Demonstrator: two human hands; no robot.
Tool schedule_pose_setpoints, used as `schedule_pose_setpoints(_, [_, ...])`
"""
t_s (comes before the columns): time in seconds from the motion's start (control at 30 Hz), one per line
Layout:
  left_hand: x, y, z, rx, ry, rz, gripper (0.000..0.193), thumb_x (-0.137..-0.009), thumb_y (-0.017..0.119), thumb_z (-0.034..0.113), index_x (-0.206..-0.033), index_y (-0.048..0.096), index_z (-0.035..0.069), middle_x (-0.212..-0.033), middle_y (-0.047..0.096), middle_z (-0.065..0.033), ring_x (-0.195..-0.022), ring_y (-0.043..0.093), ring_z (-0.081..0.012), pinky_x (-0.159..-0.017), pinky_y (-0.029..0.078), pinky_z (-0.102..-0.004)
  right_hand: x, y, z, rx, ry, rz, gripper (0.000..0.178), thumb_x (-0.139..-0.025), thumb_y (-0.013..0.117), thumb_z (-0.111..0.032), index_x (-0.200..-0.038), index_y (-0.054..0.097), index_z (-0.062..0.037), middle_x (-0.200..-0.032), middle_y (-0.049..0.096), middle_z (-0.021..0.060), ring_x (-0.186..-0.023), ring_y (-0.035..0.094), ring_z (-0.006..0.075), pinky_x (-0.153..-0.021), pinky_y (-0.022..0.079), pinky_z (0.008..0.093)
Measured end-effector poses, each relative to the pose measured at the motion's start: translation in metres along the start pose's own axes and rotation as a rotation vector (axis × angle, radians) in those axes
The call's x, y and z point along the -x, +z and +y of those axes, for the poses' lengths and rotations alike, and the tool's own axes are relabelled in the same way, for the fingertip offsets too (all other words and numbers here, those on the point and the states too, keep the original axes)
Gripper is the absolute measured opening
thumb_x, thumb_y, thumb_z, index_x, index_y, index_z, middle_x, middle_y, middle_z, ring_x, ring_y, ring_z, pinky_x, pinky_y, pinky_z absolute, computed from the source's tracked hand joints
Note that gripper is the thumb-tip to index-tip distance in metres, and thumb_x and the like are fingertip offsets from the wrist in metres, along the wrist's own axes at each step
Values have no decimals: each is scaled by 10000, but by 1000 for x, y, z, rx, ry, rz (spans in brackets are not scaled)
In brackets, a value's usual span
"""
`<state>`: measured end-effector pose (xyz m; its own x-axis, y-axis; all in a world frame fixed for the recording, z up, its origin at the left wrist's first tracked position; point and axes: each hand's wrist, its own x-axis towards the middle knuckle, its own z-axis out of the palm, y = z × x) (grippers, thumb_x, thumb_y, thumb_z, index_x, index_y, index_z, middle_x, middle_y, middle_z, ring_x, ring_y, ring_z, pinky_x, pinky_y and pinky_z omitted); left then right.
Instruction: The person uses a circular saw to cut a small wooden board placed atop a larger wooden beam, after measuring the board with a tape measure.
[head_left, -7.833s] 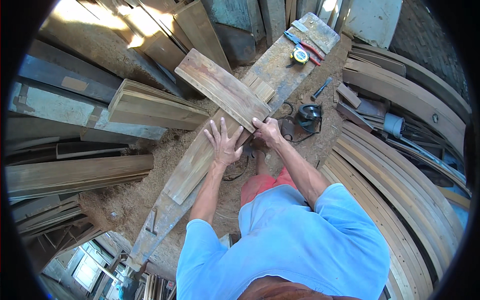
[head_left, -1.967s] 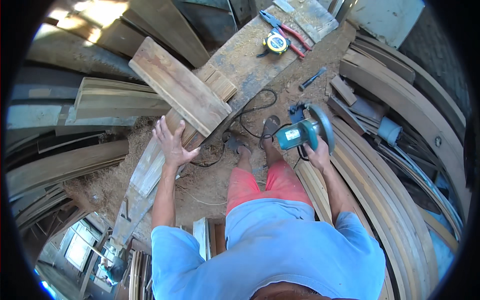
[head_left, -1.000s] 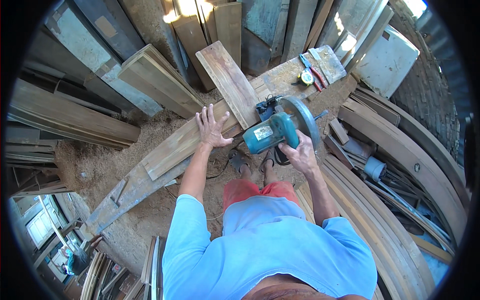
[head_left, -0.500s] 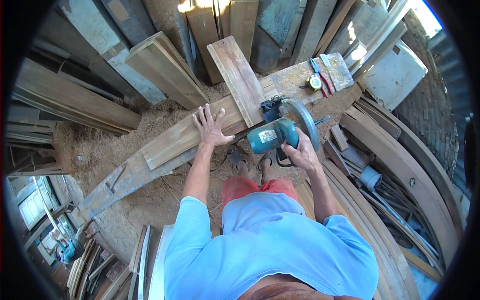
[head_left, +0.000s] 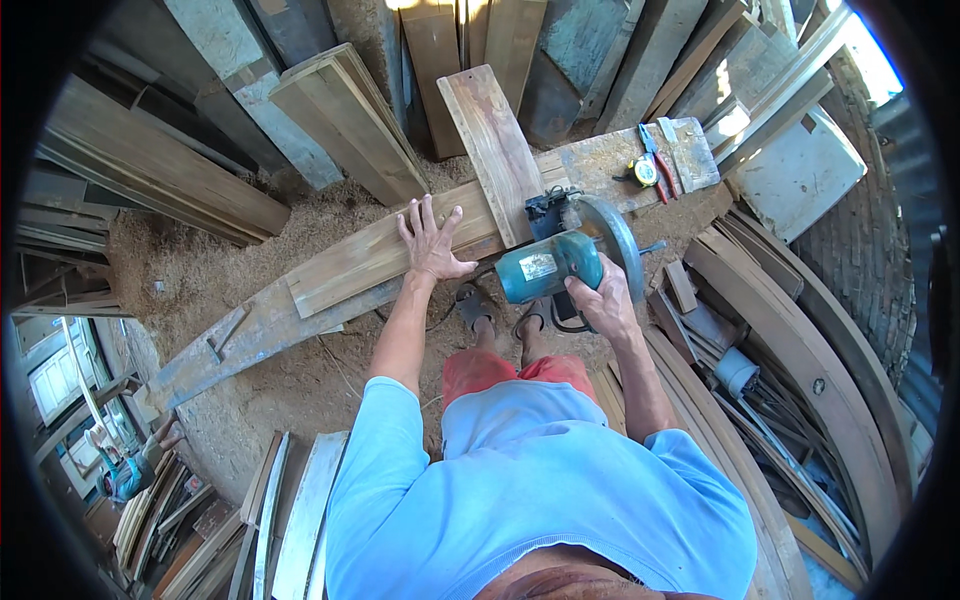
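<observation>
In my right hand (head_left: pixel 602 297) is the handle of a teal circular saw (head_left: pixel 548 266), fingers wrapped round it. The saw's round guard faces right, and its front part is by the near end of a short board (head_left: pixel 492 150). That short board lies crosswise over a long plank (head_left: pixel 370 262). With fingers spread, my left hand (head_left: pixel 434 240) presses flat on the long plank, left of the short board. Under the plank runs a worn, paint-stained bench board (head_left: pixel 225 345). The saw hides the short board's near right corner, and its blade cannot be made out.
Pliers with red and blue handles (head_left: pixel 658 165) and a yellow tape measure (head_left: pixel 643 173) lie on the bench's right end. Boards (head_left: pixel 350 120) lean along the back. Lumber (head_left: pixel 790 330) is stacked at right. Sawdust (head_left: pixel 150 270) covers the ground; a cable trails near my feet.
The whole view has shifted slightly, with the bench a little further right. Both hands keep their places: the left flat on the plank, the right on the saw.
</observation>
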<state>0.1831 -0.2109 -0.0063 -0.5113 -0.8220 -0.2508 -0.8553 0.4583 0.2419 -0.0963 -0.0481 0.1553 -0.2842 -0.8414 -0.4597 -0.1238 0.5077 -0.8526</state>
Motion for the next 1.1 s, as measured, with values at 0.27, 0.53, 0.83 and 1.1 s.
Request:
schedule_pose_setpoints(0.27, [-1,-1,0,25,-2,1,1204,-470,950,557,-1550,459,356,-1707,158,-251,-1594,38,-497,-1241,21,-738,-5,14,8,31,-40,-11,290,-891,706,-124,-1136,661,26,-951,700,154,-897,672,265,-862,526,416])
schedule_pose_setpoints(0.53, [-1,-3,1,53,-4,0,1187,-454,941,574,-1529,496,341,-1705,164,-253,-1594,37,-496,-1249,22,-722,-11,30,4,61,-93,-36,290,-888,708,-131,-1124,649,26,-935,692,173,-880,675,291,-852,528,424])
schedule_pose_setpoints(0.83, [-1,4,-3,73,5,46,1173,-464,919,644,-1523,520,336,-1714,153,-258,-1596,23,-503,-1245,0,-729,-18,41,0,6,-79,-78,311,-869,679,-92,-1154,653,30,-974,701,148,-933,678,258,-900,529,395])
schedule_pose_setpoints(1.1, [-2,-2,1,18,-4,2,1090,-560,879,649,-1530,507,320,-1701,169,-264,-1589,66,-503,-1237,20,-726,-31,43,0,11,-80,-92,340,-865,679,-79,-1188,661,24,-989,707,136,-949,673,239,-905,527,380])
